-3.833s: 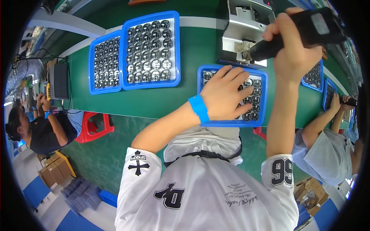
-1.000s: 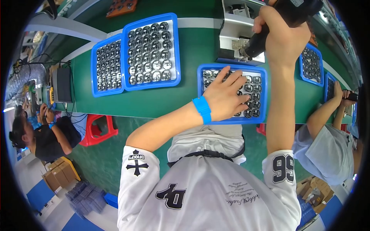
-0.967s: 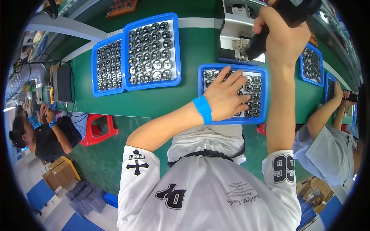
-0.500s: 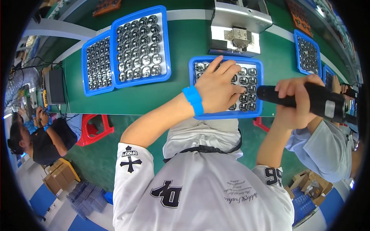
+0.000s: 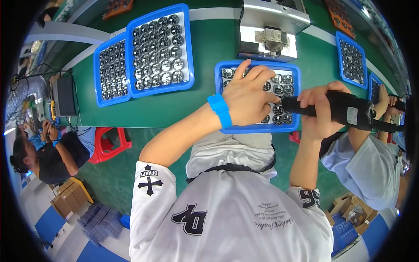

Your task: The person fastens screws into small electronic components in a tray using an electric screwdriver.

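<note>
blue tray, green table, black tool

A blue plastic tray of small round metal parts is pressed flat by the left hand on the green desk. A black cylindrical power screwdriver is gripped by the right hand, its tip laid at the tray's right side.

Your right hand grips a matt black plastic electric screwdriver; under your left hand, shiny metal parts fill a glossy blue plastic tray.
</note>
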Tool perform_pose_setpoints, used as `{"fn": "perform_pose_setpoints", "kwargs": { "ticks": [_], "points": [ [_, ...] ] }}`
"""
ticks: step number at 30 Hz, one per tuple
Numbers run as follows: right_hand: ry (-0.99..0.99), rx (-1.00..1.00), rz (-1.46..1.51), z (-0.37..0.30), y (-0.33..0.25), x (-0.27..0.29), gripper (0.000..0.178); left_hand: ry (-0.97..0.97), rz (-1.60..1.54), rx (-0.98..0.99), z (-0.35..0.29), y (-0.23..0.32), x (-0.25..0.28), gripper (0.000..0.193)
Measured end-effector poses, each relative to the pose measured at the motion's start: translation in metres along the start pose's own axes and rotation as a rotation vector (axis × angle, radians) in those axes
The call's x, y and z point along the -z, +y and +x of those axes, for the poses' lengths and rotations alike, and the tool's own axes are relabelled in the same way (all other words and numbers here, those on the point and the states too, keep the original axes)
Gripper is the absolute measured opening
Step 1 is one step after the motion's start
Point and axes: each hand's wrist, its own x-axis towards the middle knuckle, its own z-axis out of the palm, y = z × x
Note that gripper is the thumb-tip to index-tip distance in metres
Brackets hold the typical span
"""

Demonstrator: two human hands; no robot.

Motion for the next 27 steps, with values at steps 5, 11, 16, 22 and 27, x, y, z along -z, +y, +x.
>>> {"fn": "perform_pose_setpoints", "kwargs": {
  "ticks": [5, 11, 16, 22, 27],
  "points": [
    [-0.038, 0.032, -0.009, -0.003, 0.002, -0.001, 0.033, 0.011, 0.006, -0.007, 0.0, -0.001, 0.0, 0.032],
    [-0.098, 0.054, -0.051, -0.008, 0.003, -0.005, 0.031, 0.03, 0.018, -0.019, -0.001, -0.002, -0.002, 0.03],
    [-0.098, 0.038, -0.035, -0.009, 0.003, -0.008, 0.031, 0.023, 0.02, -0.02, 0.0, -0.002, -0.002, 0.03],
    [-0.208, 0.08, -0.092, -0.014, 0.004, -0.009, 0.029, 0.041, 0.071, -0.064, -0.001, 0.0, 0.0, 0.027],
    [-0.149, 0.062, -0.069, -0.016, 0.008, -0.008, 0.03, 0.054, 0.104, -0.085, 0.0, 0.0, 0.0, 0.027]
  ]
}}
